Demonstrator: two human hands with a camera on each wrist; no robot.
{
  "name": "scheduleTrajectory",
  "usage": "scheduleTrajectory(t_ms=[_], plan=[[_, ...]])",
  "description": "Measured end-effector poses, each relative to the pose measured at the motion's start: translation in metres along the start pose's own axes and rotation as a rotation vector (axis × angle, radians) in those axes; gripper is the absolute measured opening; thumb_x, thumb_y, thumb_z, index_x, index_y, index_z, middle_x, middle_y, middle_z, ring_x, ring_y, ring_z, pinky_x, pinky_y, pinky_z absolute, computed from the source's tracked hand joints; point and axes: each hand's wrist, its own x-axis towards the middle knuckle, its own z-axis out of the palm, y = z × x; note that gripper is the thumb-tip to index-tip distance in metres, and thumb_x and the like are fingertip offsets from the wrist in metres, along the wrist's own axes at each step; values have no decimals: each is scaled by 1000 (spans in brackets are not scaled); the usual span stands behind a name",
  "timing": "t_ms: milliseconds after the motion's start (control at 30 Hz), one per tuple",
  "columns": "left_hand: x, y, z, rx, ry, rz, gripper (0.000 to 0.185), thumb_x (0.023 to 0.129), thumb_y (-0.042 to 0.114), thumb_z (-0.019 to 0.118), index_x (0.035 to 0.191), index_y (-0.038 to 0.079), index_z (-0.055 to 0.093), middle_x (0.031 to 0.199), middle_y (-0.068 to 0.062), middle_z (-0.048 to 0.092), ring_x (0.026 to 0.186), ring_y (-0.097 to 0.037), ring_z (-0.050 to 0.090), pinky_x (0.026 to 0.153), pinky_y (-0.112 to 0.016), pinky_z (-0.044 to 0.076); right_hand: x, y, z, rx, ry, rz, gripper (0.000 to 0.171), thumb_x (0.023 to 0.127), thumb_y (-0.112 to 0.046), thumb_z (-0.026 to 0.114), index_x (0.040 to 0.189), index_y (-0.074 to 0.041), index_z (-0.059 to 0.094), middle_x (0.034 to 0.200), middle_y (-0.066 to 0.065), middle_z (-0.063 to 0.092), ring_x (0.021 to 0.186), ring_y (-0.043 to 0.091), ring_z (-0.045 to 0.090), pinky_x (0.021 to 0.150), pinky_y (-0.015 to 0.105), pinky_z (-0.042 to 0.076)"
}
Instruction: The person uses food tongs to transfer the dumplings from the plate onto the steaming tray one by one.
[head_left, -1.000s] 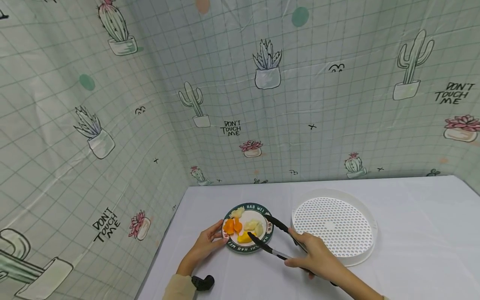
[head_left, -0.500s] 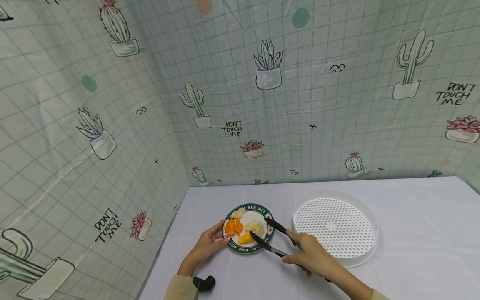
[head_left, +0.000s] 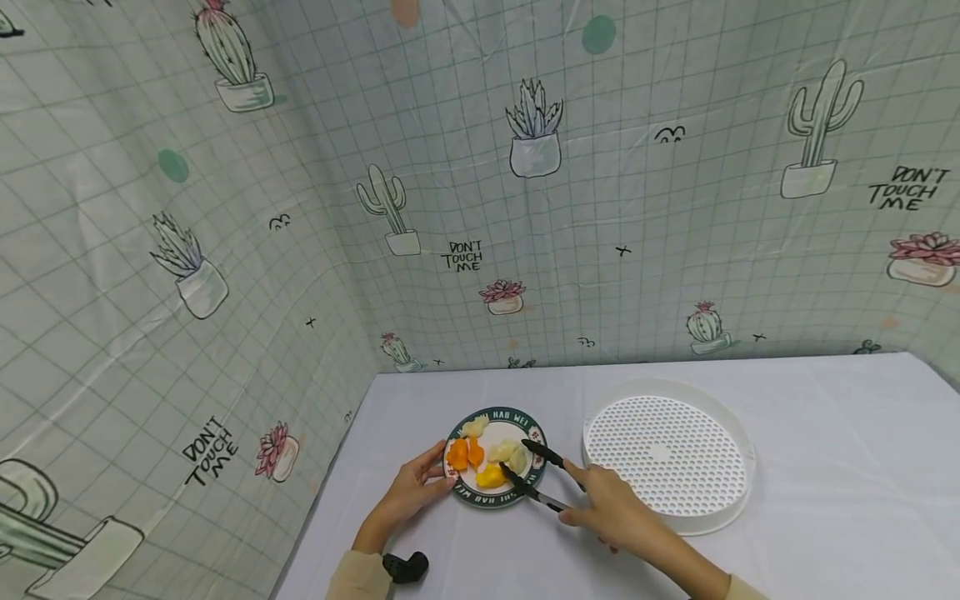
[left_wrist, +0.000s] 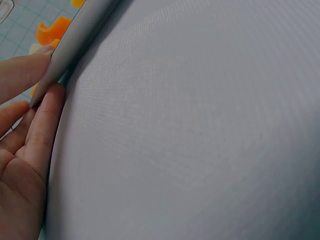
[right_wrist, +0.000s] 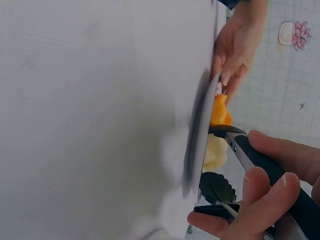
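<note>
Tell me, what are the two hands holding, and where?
The right hand grips black tongs by their handle end. The left hand holds the plate at its left rim.

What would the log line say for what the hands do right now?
left hand: holds plate rim | right hand: grips tongs, tips open over pale food pieces | white tray: right of plate

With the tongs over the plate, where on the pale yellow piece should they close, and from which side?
Close the tongs across the pale piece at its middle, coming from the right hand side. It lies flat between the open tips, with orange pieces crowding its left.
</note>
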Motion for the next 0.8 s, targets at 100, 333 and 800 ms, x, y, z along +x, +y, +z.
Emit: scheduleTrajectory(t_ms=[100, 333, 800], plan=[[0, -1, -2, -33, -19, 13, 73, 92, 12, 72, 152, -2, 34, 152, -25, 39, 111, -27, 61, 108, -44, 44, -1, -1, 0, -8, 2, -3, 73, 80, -13, 82, 141, 9, 49, 87, 16, 53, 36, 15, 49, 30, 29, 44], [0, -4, -4, -82, -46, 40, 74, 92, 12, 72, 153, -3, 33, 151, -26, 40, 115, -29, 60, 102, -26, 48, 0, -2, 3, 13, -18, -10, 65, 84, -10, 78, 140, 8, 50, 84, 16, 55, 36, 13, 48, 31, 30, 45], [0, -3, -4, -67, -39, 31, 73, 92, 13, 72, 152, -2, 35, 149, -26, 43, 112, -26, 61, 106, -38, 47, -1, 4, 5, 27, -17, -55, 61, 87, -10, 76, 140, 6, 52, 105, 31, 63, 35, 11, 48, 30, 29, 45]])
